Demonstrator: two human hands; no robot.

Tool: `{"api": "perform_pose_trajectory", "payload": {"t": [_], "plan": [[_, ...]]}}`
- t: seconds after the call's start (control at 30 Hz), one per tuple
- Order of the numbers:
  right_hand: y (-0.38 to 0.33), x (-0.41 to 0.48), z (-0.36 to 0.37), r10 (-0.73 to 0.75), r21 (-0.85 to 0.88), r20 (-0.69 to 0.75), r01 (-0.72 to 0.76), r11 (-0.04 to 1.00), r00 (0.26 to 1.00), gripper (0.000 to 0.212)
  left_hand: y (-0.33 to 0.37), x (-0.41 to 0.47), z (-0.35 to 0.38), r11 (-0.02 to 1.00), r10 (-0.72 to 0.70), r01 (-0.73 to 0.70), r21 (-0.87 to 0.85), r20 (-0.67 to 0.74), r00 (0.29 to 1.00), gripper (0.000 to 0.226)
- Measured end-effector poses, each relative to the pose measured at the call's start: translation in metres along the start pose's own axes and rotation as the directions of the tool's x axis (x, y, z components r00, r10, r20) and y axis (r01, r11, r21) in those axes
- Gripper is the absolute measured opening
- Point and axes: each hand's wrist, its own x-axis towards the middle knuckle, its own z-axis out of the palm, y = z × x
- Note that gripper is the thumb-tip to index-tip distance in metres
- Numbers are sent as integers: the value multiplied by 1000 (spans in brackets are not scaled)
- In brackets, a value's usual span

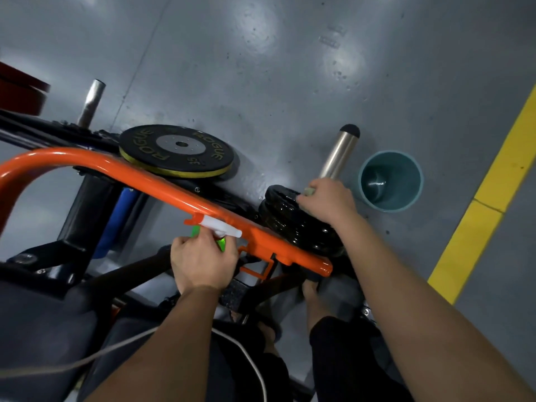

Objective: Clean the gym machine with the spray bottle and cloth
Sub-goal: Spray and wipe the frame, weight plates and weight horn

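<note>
Cable, white: loops across dark clothing at 6 o'clock, between both forearms.

Left hand: at centre, fingers curled round the spray bottle. Bottle is green with a white and orange head, and its nozzle points toward 9 o'clock. It overlaps the near edge of the bar.

Machine: orange bar running from 9 o'clock down toward 4 o'clock, over a black frame.

Right hand: at 2 o'clock from the left hand, clutching a pale cloth. Only a small corner shows past the fingers. Cloth is pressed on a black plate stack at the foot of a steel sleeve.

Rogue plate: black, lying flat beyond the bar at 11 o'clock.

Bucket, teal: stands on the floor just beside the sleeve, at 3 o'clock from it.

Yellow line: crosses the floor along the right edge.

Steel peg: far left, at 10 o'clock.
</note>
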Motion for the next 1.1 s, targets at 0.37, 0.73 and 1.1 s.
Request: {"api": "perform_pose_trajectory", "payload": {"t": [0.37,0.73,1.1], "plan": [[78,-9,5,83,275,-41,-69,959,996,11,1,1,-1,1000,2,-2,22,3,1000,44],[7,-3,-2,-129,661,168,-14,750,977,29,9,-3,-8,1000,-7,6,-21,-19,1000,36],[90,-12,14,140,535,-29,-103,839,990,11,7,-2,-8,999,-50,50,-9,34,998,35]]}}
